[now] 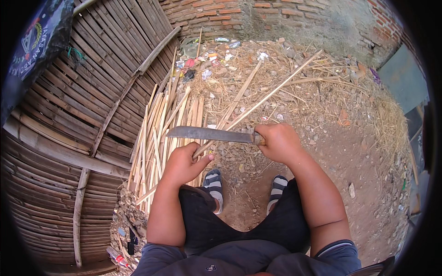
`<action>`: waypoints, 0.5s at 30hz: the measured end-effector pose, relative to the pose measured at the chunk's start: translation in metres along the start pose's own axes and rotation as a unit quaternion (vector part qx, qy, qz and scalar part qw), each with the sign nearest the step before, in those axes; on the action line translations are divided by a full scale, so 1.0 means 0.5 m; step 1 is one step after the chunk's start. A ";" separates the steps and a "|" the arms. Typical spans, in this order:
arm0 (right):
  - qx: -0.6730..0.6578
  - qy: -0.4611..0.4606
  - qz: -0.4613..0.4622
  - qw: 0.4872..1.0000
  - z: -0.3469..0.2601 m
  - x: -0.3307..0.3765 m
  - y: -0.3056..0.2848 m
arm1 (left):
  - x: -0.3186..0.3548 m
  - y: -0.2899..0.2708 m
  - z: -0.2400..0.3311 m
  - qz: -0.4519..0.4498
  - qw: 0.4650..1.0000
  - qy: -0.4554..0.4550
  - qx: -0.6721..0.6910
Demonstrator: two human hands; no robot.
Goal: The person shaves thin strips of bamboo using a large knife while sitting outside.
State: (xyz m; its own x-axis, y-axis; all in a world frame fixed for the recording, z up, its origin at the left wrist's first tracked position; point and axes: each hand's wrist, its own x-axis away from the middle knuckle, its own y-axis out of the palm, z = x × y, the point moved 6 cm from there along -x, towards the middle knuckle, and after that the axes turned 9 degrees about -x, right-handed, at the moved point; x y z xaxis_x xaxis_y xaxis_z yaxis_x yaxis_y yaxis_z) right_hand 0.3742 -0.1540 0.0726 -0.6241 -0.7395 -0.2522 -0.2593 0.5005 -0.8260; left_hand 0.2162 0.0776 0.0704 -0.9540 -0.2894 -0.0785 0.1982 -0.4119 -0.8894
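Over my feed, the right hand (281, 143) has its fingers clamped on the machete (200, 133) handle, the left hand (184, 164) its fingers around the pale strip (276, 91), which passes beneath the machete; I'd keep strokes shallow, away from the left thumb

Most room for a hand is off to the right, over the dirt ground (368, 198) past the right hand (280, 142). Left's pretty jammed: a pile of split bamboo sticks (159, 119), then the slatted wall (110, 60). Straight ahead, the machete (202, 134) lies crosswise over the long strip (276, 86) in the left hand (182, 166), so no clean path there. There's a gap low between the 2 feet (214, 187). The brick wall (313, 27) shuts the far side. Far-right rim's dark, so clearance by the grey panel (405, 80) is hard to judge.
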 end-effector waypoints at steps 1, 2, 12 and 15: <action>-0.002 0.000 -0.009 1.000 0.002 -0.002 0.000 | 0.000 -0.003 0.000 -0.001 1.000 0.001 -0.003; -0.003 -0.001 -0.018 1.000 0.006 -0.005 0.001 | 0.001 -0.007 0.001 -0.003 1.000 0.002 -0.007; -0.113 0.211 0.132 0.962 0.192 0.006 -0.077 | -0.001 -0.016 -0.003 0.011 1.000 0.006 -0.003; -0.112 0.131 0.075 0.982 0.112 -0.004 -0.043 | 0.001 -0.013 0.000 0.015 1.000 0.006 0.000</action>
State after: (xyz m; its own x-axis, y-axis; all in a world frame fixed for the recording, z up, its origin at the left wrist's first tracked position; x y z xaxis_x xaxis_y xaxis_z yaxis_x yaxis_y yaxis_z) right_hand 0.4222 -0.1885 0.0625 -0.8285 -0.5234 -0.1993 -0.2871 0.7024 -0.6513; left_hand 0.2143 0.0803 0.0763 -0.9499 -0.2922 -0.1110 0.2275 -0.4028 -0.8866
